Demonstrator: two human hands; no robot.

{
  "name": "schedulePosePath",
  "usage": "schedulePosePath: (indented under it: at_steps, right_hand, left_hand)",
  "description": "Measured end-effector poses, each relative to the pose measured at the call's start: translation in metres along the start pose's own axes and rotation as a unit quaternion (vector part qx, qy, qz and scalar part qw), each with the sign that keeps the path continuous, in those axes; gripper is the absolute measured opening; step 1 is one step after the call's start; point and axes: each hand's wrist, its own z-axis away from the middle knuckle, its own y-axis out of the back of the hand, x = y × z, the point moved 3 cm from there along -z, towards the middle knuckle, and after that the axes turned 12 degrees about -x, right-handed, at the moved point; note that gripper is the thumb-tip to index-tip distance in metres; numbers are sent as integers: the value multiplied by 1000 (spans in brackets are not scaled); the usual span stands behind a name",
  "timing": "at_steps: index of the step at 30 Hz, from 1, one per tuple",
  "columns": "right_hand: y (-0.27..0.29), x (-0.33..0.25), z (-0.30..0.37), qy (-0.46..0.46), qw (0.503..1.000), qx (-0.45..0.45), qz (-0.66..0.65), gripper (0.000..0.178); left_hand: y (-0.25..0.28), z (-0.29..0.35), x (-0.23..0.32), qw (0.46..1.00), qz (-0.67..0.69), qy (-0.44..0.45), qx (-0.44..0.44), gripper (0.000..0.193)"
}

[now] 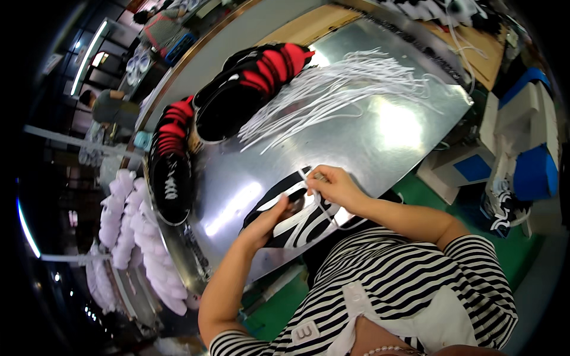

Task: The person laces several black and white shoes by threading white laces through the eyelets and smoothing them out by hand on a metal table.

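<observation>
A black shoe upper with white stripes (307,232) lies at the near edge of the metal table. My left hand (268,224) is closed on its left side, the fingers partly hidden by the upper. My right hand (337,187) is closed in a pinch on a white shoelace (324,209) above the upper's far end. Part of the lace rises past the fingertips, and its other length loops down over the upper toward my lap. A small greyish patch shows between the right fingers, too unclear to name.
Loose white laces (350,89) spread over the metal tabletop (237,172). Stacked black uppers with red linings (255,80) stand at the far left, another row (172,160) along the left edge. Pale uppers (127,219) lie beyond. Blue-and-white bins (522,142) stand right. People work in the background.
</observation>
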Motion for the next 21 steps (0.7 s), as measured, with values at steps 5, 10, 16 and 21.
schedulePosePath:
  at_steps: [5, 10, 16, 21]
  right_hand:
    - [4, -7, -3, 66, 997, 19, 24, 15]
    - [5, -36, 7, 70, 993, -47, 76, 14]
    - [13, -37, 15, 49, 990, -35, 131, 15]
    - [11, -39, 19, 25, 984, -37, 170, 16]
  left_hand:
    - [-38, -22, 17, 975, 112, -178, -79, 77]
    - [-38, -46, 7, 939, 211, -263, -61, 64]
    - [-70, -26, 26, 937, 122, -327, 32, 47]
    - [-80, -19, 28, 934, 74, -342, 74, 37]
